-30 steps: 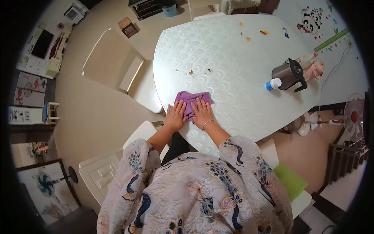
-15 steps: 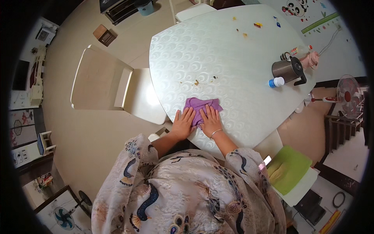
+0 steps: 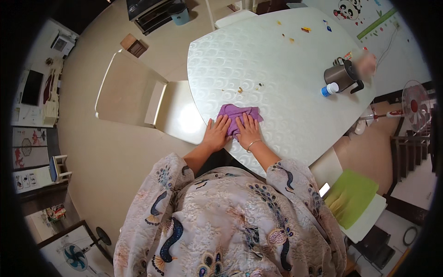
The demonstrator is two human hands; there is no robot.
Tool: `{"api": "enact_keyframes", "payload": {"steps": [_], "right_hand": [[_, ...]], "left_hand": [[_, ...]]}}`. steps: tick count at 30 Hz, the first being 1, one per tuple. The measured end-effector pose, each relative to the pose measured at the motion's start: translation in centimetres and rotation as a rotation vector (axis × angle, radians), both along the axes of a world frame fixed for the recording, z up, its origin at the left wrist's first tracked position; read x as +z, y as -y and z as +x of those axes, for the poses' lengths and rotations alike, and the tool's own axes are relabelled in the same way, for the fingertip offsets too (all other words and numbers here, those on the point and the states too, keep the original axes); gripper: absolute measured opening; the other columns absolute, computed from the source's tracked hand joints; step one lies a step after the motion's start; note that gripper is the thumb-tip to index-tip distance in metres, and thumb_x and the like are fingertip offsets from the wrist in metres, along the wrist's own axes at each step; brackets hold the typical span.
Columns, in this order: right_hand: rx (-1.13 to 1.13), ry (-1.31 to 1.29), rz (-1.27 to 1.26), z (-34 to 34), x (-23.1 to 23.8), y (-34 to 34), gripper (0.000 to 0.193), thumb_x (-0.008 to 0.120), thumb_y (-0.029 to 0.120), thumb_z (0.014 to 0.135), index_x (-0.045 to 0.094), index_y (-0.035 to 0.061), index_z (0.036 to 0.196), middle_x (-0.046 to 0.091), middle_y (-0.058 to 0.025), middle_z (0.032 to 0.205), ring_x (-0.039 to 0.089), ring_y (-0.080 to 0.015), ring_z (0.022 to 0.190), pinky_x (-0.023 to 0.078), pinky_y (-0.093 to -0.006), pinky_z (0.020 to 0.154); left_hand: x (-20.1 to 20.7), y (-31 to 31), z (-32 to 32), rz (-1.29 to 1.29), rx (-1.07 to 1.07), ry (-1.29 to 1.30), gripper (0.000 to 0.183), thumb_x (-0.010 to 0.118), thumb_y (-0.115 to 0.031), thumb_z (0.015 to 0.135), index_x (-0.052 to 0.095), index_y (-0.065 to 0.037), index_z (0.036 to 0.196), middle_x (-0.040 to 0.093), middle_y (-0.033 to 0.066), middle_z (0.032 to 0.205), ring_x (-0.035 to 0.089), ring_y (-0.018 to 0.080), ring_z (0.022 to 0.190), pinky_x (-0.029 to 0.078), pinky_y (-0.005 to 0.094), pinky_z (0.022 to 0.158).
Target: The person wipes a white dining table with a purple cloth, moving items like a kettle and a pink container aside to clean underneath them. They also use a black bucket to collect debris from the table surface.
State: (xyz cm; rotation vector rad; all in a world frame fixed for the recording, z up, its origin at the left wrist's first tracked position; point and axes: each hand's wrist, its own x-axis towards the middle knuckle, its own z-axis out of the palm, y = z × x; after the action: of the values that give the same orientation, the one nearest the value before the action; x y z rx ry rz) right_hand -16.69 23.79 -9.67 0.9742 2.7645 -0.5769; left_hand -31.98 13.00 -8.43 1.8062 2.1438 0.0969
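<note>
Both my hands lie flat on a crumpled purple cloth (image 3: 237, 112) near the close edge of the pale, scallop-patterned table (image 3: 295, 124). My left hand (image 3: 217, 134) rests on the cloth's left part, fingers stretched out and thumb apart. On its right part is my right hand (image 3: 249, 131), also with straight fingers, a bangle (image 3: 251, 146) around the wrist. Just beyond the cloth lie a brown scrap (image 3: 240, 90) and a dark bit (image 3: 261, 84). The cloth beneath my palms is hidden.
On the table's right stand a dark jug (image 3: 340, 76) and a white-and-blue bottle (image 3: 329, 89). Small yellow scraps (image 3: 306, 29) and a blue wrapper (image 3: 327, 26) lie toward the far end. A cream chair (image 3: 131, 90) is at left; a green cloth (image 3: 353, 196) covers a seat at right.
The whole view has shifted slightly. Against the table, the purple cloth under both my hands has slid a little to the left and stays close to the brown scrap.
</note>
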Motion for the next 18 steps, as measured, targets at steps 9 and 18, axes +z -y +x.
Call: {"api": "enact_keyframes", "payload": {"steps": [9, 18], "right_hand": [[-0.038, -0.024, 0.021, -2.4, -0.2, 1.8, 0.076, 0.063, 0.033, 0.086, 0.028, 0.0158, 0.151, 0.016, -0.017, 0.159, 0.015, -0.0345, 0.146, 0.008, -0.0514, 0.119], [-0.066, -0.05, 0.036, -2.7, -0.2, 2.6, 0.077, 0.065, 0.031, 0.084, 0.03, 0.0162, 0.151, 0.019, -0.0166, 0.158, 0.018, -0.035, 0.145, 0.01, -0.052, 0.118]], "left_hand": [[-1.0, 1.5, -2.7, 0.115, 0.004, 0.084, 0.075, 0.064, -0.038, 0.085, 0.035, -0.009, 0.148, 0.027, 0.0102, 0.157, 0.022, 0.027, 0.146, 0.015, 0.0564, 0.116], [-1.2, 1.9, -5.0, 0.101, -0.133, 0.142, 0.075, 0.062, -0.039, 0.087, 0.033, -0.008, 0.149, 0.026, 0.0121, 0.157, 0.021, 0.0289, 0.146, 0.014, 0.0575, 0.116]]}}
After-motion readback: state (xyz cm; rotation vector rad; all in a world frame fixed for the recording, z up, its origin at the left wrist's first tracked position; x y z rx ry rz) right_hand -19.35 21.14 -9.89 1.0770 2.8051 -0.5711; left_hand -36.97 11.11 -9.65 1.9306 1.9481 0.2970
